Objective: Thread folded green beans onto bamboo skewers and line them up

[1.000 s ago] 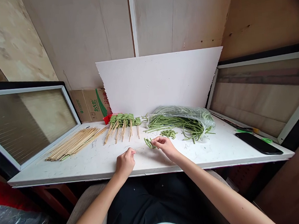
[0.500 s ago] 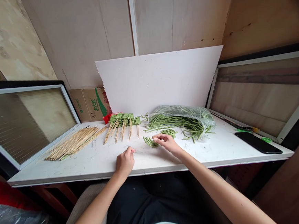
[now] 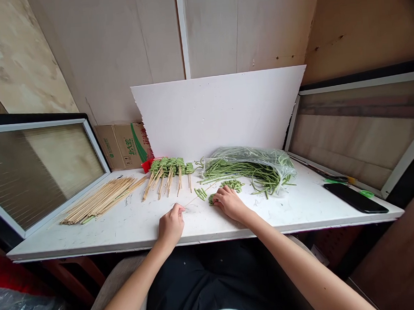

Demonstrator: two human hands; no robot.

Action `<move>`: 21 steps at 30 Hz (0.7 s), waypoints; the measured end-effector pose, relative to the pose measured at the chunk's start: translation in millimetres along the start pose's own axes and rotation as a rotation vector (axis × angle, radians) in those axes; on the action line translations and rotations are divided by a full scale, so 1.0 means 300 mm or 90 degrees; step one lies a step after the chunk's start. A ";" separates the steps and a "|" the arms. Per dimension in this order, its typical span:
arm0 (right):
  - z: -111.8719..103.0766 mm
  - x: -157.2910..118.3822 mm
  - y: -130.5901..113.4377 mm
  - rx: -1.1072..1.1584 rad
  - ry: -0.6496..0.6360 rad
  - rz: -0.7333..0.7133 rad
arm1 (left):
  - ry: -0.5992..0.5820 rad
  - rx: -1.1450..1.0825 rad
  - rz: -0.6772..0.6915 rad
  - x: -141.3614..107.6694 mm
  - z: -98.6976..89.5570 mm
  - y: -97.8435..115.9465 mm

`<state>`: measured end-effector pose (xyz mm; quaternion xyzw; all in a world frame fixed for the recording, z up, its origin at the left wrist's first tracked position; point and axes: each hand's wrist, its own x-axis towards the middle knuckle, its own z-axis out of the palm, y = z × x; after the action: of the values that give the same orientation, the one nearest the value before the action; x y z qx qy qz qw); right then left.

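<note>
My left hand [image 3: 171, 224] is closed in a pinch near the front edge of the white table. A thin wooden skewer [image 3: 196, 197] points from its fingertips up to the right. My right hand [image 3: 231, 204] has its fingers curled down on short cut green bean pieces [image 3: 211, 199], which they partly cover. A few loose pieces [image 3: 200, 193] lie just left of these, and a small pile of cut pieces [image 3: 232, 186] sits behind my right hand. Skewered beans [image 3: 168, 166] are stacked at the back.
Bare skewers [image 3: 101, 200] lie in a heap on the left of the table [image 3: 127, 233]. Long green beans [image 3: 240, 167] fill a clear plastic bag at the back right. A black phone [image 3: 355, 197] rests at the right, and a cardboard box [image 3: 122, 147] stands back left.
My right hand has come down and its fingers are now curled over bean pieces. The row of pieces is split in two. The skewer at my left hand now shows clearly.
</note>
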<state>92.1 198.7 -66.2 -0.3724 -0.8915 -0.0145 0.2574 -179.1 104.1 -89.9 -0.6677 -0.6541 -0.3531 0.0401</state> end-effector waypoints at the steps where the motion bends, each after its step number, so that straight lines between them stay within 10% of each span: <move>1: 0.005 0.002 -0.002 -0.027 -0.007 0.004 | -0.002 0.003 0.002 0.000 0.000 0.000; 9: -0.001 0.009 -0.011 -0.046 0.006 -0.005 | -0.010 0.026 0.012 0.000 0.004 -0.006; 21: 0.009 0.032 0.098 0.682 0.190 0.296 | -0.038 0.051 -0.004 0.002 0.001 0.002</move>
<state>105.0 226.7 -69.0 -0.3700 -0.6245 0.4411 0.5277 -178.5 104.6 -89.6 -0.6736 -0.6708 -0.3068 0.0466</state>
